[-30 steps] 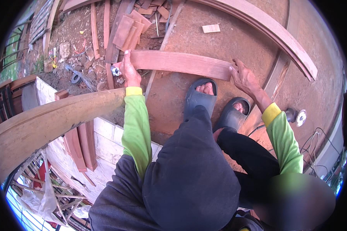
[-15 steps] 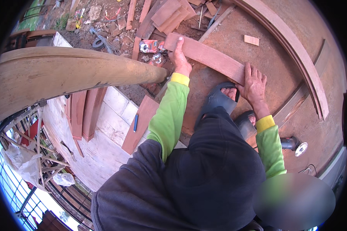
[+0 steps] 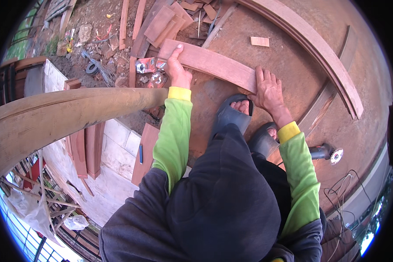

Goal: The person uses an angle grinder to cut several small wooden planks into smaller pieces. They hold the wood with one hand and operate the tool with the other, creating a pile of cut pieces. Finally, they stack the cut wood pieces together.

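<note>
A reddish-brown wooden board [image 3: 212,64] spans the space between my two hands, out ahead of my sandalled feet. My left hand [image 3: 177,72] grips its left end, the thumb lying on the top face and the other fingers hidden beneath. At the opposite end, my right hand [image 3: 268,92] is wrapped round the board, fingers over the far edge. Beyond the board, a small offcut [image 3: 260,41] lies on the brown floor. To the right of my feet rests an angle grinder [image 3: 322,152] with a toothed disc.
A thick round post [image 3: 78,107] slants in from the left. Long curved timbers [image 3: 308,41] arc across the right, over a grooved plank [image 3: 321,102]. Stacked boards [image 3: 166,24] lie at the far side. On a plank [image 3: 146,153] at left sits a blue marker [image 3: 140,153]. Loose cables [image 3: 343,187] lie right.
The whole view has shifted, so board, hands and floor things appear farther left. Both hands keep their hold on the board. More cable shows at the lower right.
</note>
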`<state>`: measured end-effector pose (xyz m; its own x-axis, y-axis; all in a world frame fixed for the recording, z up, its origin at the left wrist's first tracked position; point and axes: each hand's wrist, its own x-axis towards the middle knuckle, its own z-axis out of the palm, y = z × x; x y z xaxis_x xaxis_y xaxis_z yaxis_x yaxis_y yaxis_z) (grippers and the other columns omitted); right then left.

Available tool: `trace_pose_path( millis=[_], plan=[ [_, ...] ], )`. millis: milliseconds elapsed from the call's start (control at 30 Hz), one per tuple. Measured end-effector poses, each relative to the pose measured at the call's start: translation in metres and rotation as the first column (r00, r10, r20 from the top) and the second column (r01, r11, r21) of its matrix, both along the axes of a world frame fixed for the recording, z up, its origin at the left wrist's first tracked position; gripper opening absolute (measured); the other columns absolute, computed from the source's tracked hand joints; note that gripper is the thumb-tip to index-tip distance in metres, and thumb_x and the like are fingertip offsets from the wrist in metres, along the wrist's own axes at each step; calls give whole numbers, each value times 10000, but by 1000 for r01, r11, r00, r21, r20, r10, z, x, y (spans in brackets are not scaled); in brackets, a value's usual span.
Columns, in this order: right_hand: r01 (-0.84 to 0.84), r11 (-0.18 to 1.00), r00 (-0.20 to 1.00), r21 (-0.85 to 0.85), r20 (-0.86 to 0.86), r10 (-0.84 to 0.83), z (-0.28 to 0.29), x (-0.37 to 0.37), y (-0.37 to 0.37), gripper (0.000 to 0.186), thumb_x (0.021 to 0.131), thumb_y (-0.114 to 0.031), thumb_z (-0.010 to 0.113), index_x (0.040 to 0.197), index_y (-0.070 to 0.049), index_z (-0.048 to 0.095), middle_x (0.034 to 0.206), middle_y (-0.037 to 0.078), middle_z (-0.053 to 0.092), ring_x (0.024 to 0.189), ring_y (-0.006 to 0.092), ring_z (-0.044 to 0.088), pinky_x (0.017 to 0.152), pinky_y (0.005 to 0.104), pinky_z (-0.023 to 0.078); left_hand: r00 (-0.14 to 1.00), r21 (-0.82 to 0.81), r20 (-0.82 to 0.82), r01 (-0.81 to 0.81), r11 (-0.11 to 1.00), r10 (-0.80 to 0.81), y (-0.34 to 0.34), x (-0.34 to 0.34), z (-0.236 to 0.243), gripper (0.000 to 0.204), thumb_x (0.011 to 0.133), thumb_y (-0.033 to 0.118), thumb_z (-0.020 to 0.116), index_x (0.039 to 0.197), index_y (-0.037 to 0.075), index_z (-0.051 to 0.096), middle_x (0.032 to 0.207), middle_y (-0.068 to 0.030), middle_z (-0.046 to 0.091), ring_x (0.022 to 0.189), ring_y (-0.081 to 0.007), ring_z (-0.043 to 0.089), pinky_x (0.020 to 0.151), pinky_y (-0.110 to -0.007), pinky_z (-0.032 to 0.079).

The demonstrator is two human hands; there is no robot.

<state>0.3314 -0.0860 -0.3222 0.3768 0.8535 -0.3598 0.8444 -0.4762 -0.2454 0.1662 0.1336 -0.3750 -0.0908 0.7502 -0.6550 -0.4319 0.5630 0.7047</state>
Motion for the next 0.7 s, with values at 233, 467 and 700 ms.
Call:
trace_pose_path(
  millis=[233,467,700],
  plan=[
    [143,967,986,209,-110,-122,-7,2,-28,1019,606,-450,858,1387,-35,352,1349,207,464,1260,385,452,1031,533,349,958,413,176,136,901,-225,-3,38,46,664,605,-50,785,1206,14,510,1096,-79,578,1005,-222,579,920,-340,472],
    [454,638,817,622,-576,-19,76,41,6,986,809,-694,577,1443,10,305,1341,221,509,1240,367,510,1063,470,364,762,691,100,410,596,-640,-60,104,180,807,585,47,862,1258,15,417,1138,-96,554,1020,-213,583,913,-343,485],
    [705,302,615,642,-765,190,176,39,26,1058,843,-839,167,1475,4,271,1463,190,377,1361,285,378,1136,414,275,553,863,-379,500,-69,-742,-80,126,205,1010,578,272,950,1335,10,334,1206,-117,536,1119,-237,566,940,-352,481]
  ],
)
